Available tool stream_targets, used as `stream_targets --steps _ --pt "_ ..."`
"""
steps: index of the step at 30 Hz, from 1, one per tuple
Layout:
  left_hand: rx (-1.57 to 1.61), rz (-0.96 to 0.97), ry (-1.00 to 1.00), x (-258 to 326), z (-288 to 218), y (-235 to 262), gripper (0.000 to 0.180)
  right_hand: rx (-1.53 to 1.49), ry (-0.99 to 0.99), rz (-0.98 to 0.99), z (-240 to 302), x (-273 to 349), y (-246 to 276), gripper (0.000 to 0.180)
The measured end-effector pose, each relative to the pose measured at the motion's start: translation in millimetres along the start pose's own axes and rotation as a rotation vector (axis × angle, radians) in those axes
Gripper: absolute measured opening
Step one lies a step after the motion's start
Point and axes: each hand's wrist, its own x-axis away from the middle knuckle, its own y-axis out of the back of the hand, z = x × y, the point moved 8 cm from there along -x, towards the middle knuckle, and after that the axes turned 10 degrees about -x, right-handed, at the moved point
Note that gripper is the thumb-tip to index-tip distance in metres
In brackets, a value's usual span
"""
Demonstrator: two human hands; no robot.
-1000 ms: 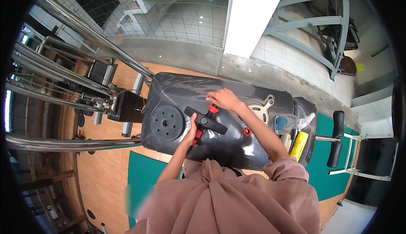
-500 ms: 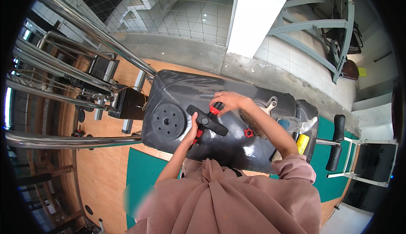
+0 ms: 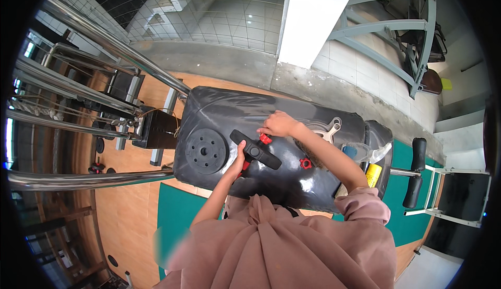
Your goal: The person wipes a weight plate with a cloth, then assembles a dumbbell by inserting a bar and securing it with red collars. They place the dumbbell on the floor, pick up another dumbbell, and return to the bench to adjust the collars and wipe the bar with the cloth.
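A dumbbell with black plates (image 3: 263, 155) and red parts is held just above the black padded bench. My left hand (image 3: 236, 162) grips it from the near left, thumb on the plate. At its far end sits a red star-shaped collar nut (image 3: 265, 138), with the fingers of my right hand (image 3: 282, 124) closed at its edge. A second red star nut (image 3: 305, 163) lies loose on the bench, to the right of the dumbbell. Left of my left hand, a round black weight plate (image 3: 205, 151) with several holes lies flat.
On the right of the bench (image 3: 261, 187) lie a silvery metal wrench-like part (image 3: 330, 130), a brown brush partly under my right forearm, a clear plastic bottle (image 3: 360, 152) and a yellow can (image 3: 372, 175). Chrome rails (image 3: 94, 178) of a weight machine stand at the left.
My right hand has shifted slightly up and right, its fingers now folded in at the red nut where they were spread around the bar end. My left hand keeps its hold.
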Motion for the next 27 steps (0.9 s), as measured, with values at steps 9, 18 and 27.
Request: stream_targets --steps 9,18,27 --pt "-0.065 -0.032 0.021 -13.5 8.2 11.7 0.095 -0.34 -0.022 -0.037 -7.8 9.3 13.8 0.071" --pt "-0.084 -0.006 0.025 5.6 -16.4 -1.5 0.099 -0.271 -0.113 -0.136 -19.7 3.5 5.1 0.067" --pt "-0.032 -0.015 0.04 -3.7 -1.6 5.2 0.09 -0.226 -0.026 -0.214 -12.4 17.1 17.0 0.054"
